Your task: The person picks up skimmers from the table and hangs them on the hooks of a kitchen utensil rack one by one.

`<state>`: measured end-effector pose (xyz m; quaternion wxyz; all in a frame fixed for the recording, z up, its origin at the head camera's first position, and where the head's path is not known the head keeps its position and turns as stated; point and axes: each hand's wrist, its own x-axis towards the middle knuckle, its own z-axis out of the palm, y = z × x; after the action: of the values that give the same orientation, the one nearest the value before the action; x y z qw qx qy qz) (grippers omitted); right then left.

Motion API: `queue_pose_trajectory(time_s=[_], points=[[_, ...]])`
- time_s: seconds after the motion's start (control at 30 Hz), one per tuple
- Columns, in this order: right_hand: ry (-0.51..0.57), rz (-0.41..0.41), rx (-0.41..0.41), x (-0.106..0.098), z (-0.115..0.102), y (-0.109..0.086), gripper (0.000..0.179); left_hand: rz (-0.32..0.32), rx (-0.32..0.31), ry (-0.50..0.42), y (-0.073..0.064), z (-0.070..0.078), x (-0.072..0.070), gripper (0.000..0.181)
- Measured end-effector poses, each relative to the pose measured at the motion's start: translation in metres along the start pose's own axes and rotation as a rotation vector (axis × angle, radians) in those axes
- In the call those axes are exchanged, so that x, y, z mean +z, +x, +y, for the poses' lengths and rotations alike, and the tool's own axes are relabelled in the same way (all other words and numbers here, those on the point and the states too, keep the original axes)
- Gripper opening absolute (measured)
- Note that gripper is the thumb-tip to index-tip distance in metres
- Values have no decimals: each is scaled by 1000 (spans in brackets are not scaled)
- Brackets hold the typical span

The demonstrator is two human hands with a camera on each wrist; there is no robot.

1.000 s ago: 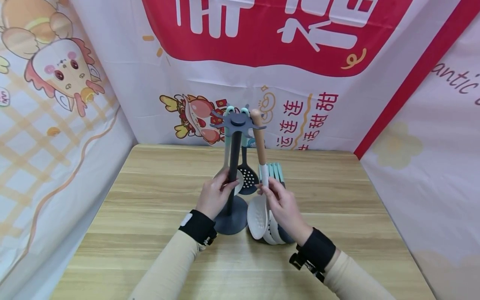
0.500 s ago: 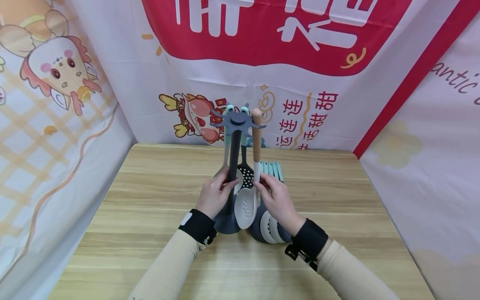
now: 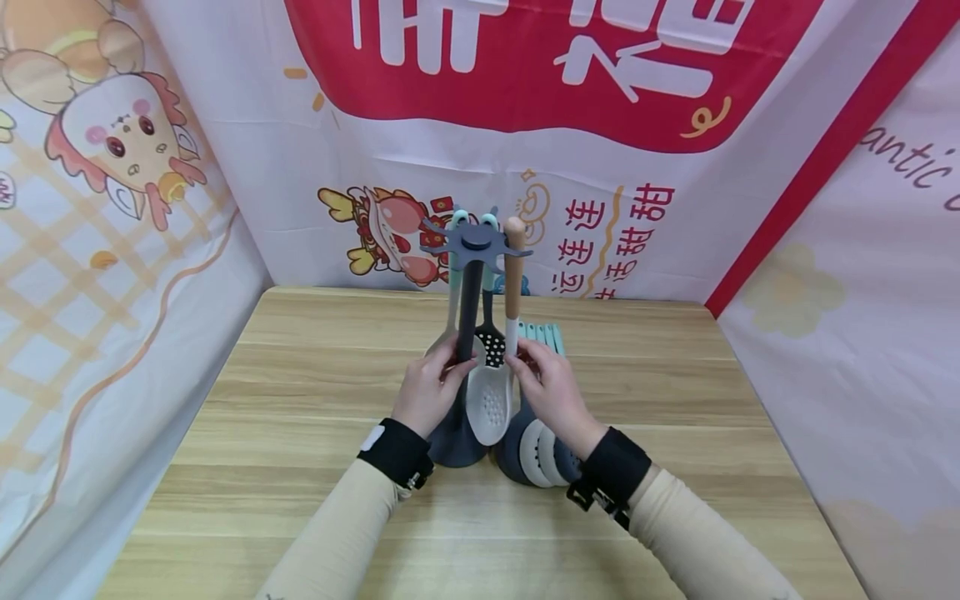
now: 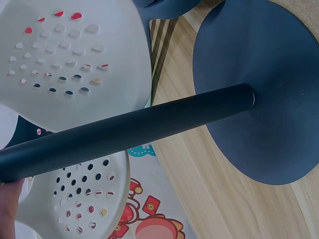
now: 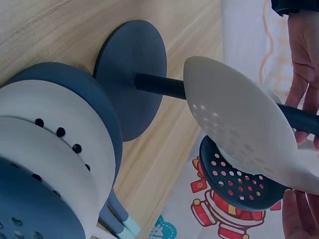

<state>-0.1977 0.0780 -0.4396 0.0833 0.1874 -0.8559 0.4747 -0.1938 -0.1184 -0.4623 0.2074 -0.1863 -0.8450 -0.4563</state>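
On wood-grain counter (image 3: 337,517), gripping post (image 3: 470,308) with left fingers (image 3: 454,377), pinching slotted spoon (image 3: 491,408) with right fingers (image 3: 528,375); advised: brace post, align handle (image 3: 513,287) with rack arm (image 3: 526,252) above.

Head view: left hand (image 3: 427,390) covers a stretch of the dark, matte, round post (image 3: 469,308). White perforated spoon with wood-coloured handle (image 3: 492,408): part of neck behind right hand (image 3: 555,392). Too small to tell whether handle touches the dark-blue, many-pronged rack top (image 3: 476,243). Beige sleeves (image 3: 330,533) run off bottom edge. Left wrist view: dark-blue, flat, round base (image 4: 279,134) cut at right. Right wrist view: stack of blue and white perforated utensils (image 5: 60,102) cut at left and bottom.
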Motion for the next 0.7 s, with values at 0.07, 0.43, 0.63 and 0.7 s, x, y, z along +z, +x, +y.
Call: queue_pose_trajectory(time_s=[0.07,0.43,0.63,0.7], points=[[-2,-7,13,0,0,2,26,-5,-8,2,0,0,-1,28],[29,-15,12,0,4,4,26,-1,-14,3,0,1,0,27],[81,5,23,0,7,0,31,2,-21,3,0,1,0,27],[95,24,32,-1,11,-1,32,3,-24,0,0,2,0,27]])
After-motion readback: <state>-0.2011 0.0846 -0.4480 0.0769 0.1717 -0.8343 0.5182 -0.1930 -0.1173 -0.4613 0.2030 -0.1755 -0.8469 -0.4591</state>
